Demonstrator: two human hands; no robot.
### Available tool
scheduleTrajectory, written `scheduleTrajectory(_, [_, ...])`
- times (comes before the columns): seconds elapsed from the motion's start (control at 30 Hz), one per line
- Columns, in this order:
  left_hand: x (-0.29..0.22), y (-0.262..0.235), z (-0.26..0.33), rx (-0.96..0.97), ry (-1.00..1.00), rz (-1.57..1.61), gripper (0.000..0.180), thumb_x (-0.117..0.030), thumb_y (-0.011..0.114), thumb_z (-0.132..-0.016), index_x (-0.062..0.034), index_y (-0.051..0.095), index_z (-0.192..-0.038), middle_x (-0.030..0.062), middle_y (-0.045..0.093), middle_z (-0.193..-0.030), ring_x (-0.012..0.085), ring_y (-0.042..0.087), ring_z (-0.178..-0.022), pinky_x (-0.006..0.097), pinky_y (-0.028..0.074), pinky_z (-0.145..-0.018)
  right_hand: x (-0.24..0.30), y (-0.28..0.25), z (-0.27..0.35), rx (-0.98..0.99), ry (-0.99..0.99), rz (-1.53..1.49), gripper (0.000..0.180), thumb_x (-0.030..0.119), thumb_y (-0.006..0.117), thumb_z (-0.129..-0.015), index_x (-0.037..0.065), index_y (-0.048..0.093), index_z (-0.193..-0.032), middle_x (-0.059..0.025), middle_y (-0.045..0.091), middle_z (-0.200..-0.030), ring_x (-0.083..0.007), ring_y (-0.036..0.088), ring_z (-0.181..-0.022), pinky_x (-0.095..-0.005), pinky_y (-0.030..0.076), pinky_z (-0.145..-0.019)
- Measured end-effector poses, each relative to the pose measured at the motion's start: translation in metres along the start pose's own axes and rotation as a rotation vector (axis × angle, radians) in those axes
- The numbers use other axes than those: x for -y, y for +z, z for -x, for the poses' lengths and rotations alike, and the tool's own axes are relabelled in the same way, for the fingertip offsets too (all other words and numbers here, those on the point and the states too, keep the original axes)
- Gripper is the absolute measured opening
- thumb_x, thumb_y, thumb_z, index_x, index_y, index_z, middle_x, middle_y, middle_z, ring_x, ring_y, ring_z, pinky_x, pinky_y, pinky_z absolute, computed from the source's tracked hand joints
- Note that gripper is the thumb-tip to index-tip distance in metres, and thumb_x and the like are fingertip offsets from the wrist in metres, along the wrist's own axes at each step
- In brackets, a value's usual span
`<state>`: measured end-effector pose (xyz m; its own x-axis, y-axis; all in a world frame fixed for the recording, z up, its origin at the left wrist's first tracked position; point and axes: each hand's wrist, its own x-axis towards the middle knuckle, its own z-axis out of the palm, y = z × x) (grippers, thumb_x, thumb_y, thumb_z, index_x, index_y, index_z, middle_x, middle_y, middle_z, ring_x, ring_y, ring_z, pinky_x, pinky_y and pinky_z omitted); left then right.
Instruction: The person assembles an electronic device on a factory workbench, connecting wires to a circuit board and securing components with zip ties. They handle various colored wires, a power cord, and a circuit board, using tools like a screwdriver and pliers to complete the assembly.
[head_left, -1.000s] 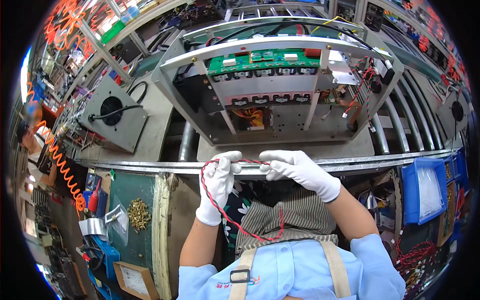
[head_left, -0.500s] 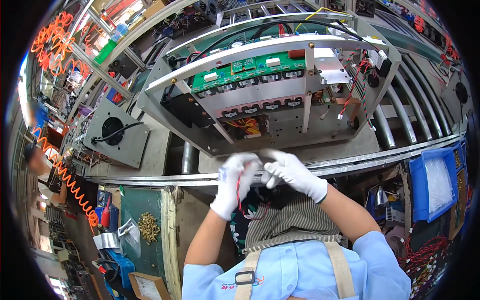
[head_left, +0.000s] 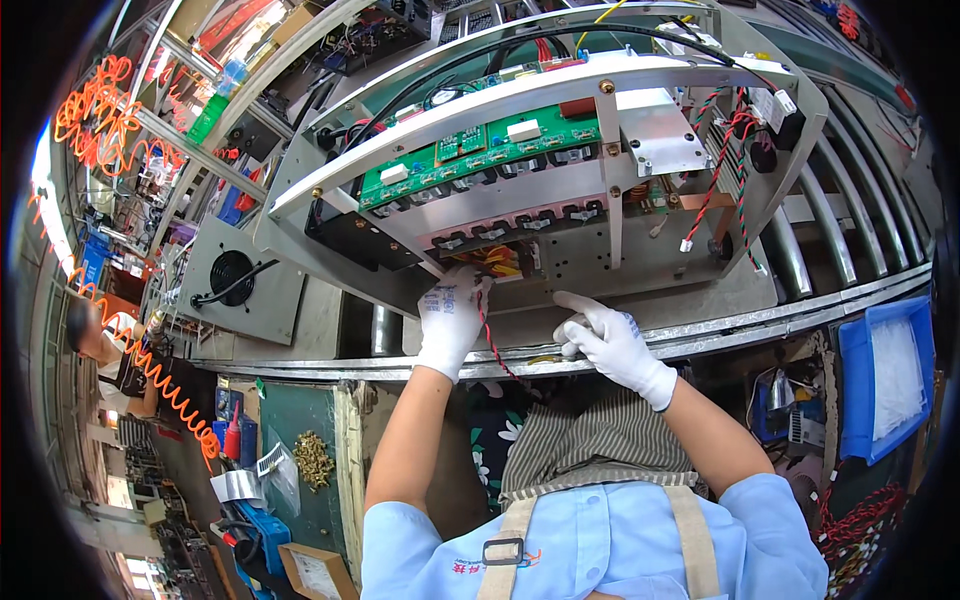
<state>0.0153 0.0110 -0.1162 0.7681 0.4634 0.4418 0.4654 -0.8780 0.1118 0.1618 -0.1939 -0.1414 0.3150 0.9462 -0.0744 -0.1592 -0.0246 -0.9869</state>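
Observation:
My left hand (head_left: 450, 318), in a white glove, is closed on a twisted red and black wire (head_left: 489, 338), which hangs down toward my lap. Its fingertips reach the lower front opening of a grey metal chassis (head_left: 575, 265) and are partly hidden there, near a coil of yellow and red windings (head_left: 500, 261). My right hand (head_left: 610, 345), gloved too, hovers in front of the chassis's lower edge, index finger stretched out and the others loosely bent, with nothing seen in it. Above both hands a green circuit board (head_left: 480, 150) is mounted inside the frame.
Twisted wires with white plugs (head_left: 715, 185) dangle at the chassis's right side. Metal rollers (head_left: 825, 230) lie beyond it. To the left stands a grey panel with a fan (head_left: 232, 278). Brass fittings (head_left: 313, 460) are heaped on a green mat; a blue bin (head_left: 885, 380) is at right.
My left hand has moved forward to the chassis opening with the wire. The right hand has come away from it, slightly to the right. The view has shifted a little.

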Motion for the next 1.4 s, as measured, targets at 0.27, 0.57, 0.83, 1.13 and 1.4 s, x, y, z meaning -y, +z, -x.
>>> scheduleTrajectory(0.27, [0.012, -0.001, 0.003, 0.163, 0.143, -0.114, 0.017, -0.024, 0.061, -0.088, -0.0103, 0.065, -0.098, 0.0114, 0.069, -0.091, 0.0323, 0.067, -0.078, 0.042, 0.054, -0.068, -0.007, 0.001, 0.003, 0.008, 0.046, -0.067, 0.047, 0.016, 0.055, -0.096, -0.001, 0.044, -0.139, -0.0071, 0.066, -0.094, -0.0079, 0.061, -0.080, -0.0234, 0.051, -0.074])
scheduleTrajectory(0.57, [0.006, -0.003, 0.011, 0.198, 0.056, -0.134, 0.023, -0.024, 0.057, -0.086, -0.0122, 0.061, -0.106, 0.0116, 0.068, -0.089, 0.0319, 0.067, -0.076, 0.043, 0.054, -0.066, -0.025, 0.076, -0.025, 0.042, -0.121, 0.135, 0.057, 0.029, 0.060, -0.094, -0.001, 0.041, -0.138, -0.0163, 0.068, -0.106, -0.0177, 0.064, -0.099, -0.0296, 0.049, -0.086])
scheduleTrajectory(0.83, [-0.070, -0.096, 0.050, -0.040, 0.282, 0.410, 0.039, -0.004, 0.055, -0.085, -0.0052, 0.057, -0.123, 0.0179, 0.063, -0.116, 0.0322, 0.061, -0.107, 0.039, 0.054, -0.081, 0.073, 0.030, 0.075, 0.439, 0.247, -0.149, 0.034, 0.016, 0.049, -0.100, -0.003, 0.049, -0.128, 0.0005, 0.055, -0.077, -0.0062, 0.050, -0.065, -0.0219, 0.043, -0.061])
scheduleTrajectory(1.13, [-0.068, -0.171, 0.061, 0.392, 0.288, 0.521, 0.033, -0.021, 0.067, -0.087, -0.0118, 0.065, -0.120, 0.0127, 0.069, -0.086, 0.0267, 0.070, -0.078, 0.033, 0.055, -0.068, 0.228, -0.049, 0.180, 0.082, -0.050, 0.801, 0.020, 0.011, 0.059, -0.094, 0.000, 0.065, -0.110, -0.0040, 0.066, -0.079, -0.0104, 0.060, -0.072, -0.0265, 0.049, -0.066])
scheduleTrajectory(1.4, [-0.117, -0.219, 0.030, 0.327, 0.111, 1.120, 0.017, -0.004, 0.052, -0.096, 0.0036, 0.059, -0.109, -0.0015, 0.056, -0.068, 0.0040, 0.049, -0.056, 0.021, 0.043, -0.055, 0.260, 0.033, 0.099, 0.233, -0.804, 1.158, 0.015, 0.015, 0.063, -0.087, 0.005, 0.064, -0.098, -0.0156, 0.064, -0.077, -0.0354, 0.064, -0.068, -0.0427, 0.049, -0.060])
